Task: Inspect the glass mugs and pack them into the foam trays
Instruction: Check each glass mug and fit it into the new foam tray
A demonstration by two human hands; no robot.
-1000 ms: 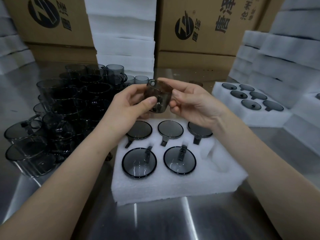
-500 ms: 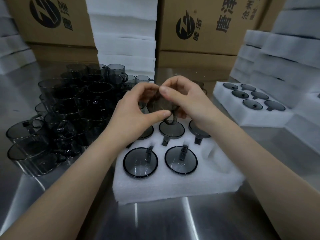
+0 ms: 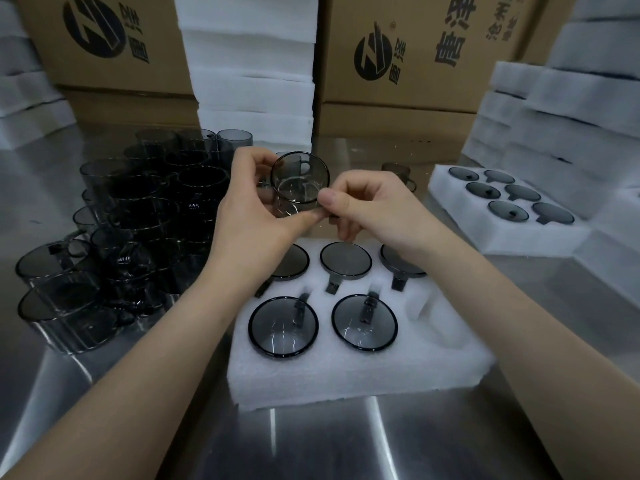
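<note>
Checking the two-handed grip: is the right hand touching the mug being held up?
Touching. The head view shows the right hand pinching the lower rim of the smoked glass mug with its thumb, while the left hand also grips the mug.

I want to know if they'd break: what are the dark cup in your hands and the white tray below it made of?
The mug looks like smoky grey glass, glossy: you can see through it and its rim glints. The tray looks like soft white foam, matte, with rough-cut pockets.
</note>
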